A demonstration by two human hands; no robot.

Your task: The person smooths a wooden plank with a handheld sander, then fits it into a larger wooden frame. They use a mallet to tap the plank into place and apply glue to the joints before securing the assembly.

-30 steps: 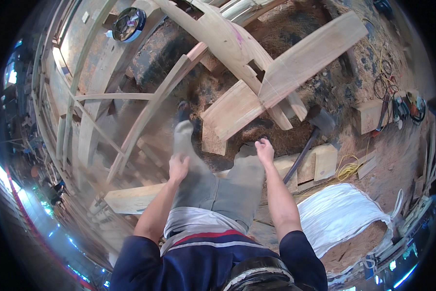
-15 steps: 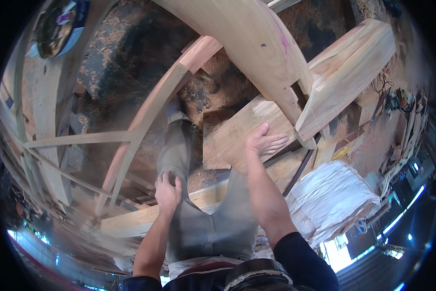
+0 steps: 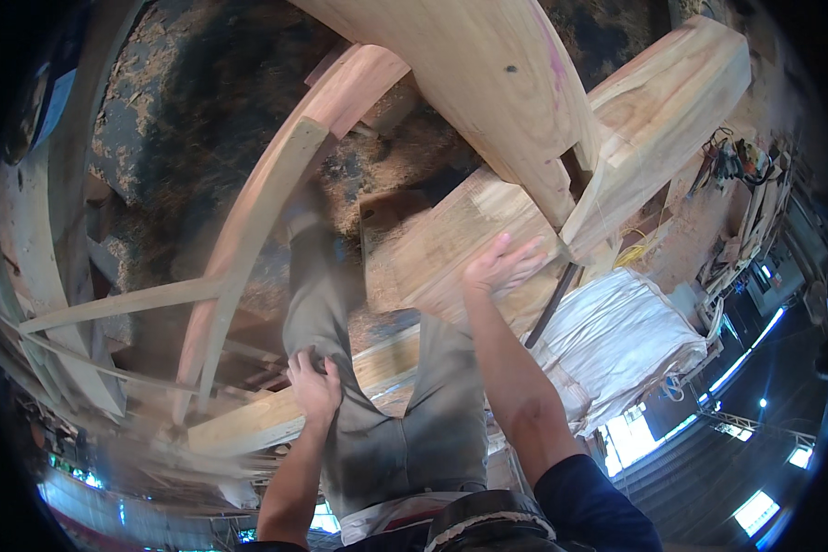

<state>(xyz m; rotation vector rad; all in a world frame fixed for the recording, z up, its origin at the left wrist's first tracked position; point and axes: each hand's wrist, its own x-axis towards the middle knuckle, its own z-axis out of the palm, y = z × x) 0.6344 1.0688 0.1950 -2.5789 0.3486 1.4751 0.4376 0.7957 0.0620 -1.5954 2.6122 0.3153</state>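
Observation:
My right hand (image 3: 501,265) is open, fingers spread, over the broad pale wooden beam (image 3: 460,235); I cannot tell whether it touches the wood. My left hand (image 3: 314,385) rests on the leg of my grey trousers (image 3: 314,294) near the knee, thumb apart from slightly bent fingers, holding nothing visible. Ahead of my right hand, a thick curved timber (image 3: 487,92) comes down and meets the beam at a notched joint. Past that joint lies another long, shaped timber (image 3: 676,115). A slender curved wooden frame piece (image 3: 266,198) rises to the left.
A white sack (image 3: 621,336) lies at my right, beside a dark bar (image 3: 552,305). Yellow cord (image 3: 632,250) and tangled cables (image 3: 736,161) are farther right. A thin wooden brace (image 3: 124,304) crosses on the left. Sawdust and shavings cover the dark ground (image 3: 193,120).
The view has shifted, so the timbers sit farther left in the picture. My right hand has turned slightly, palm more upward. My left hand stays on my leg.

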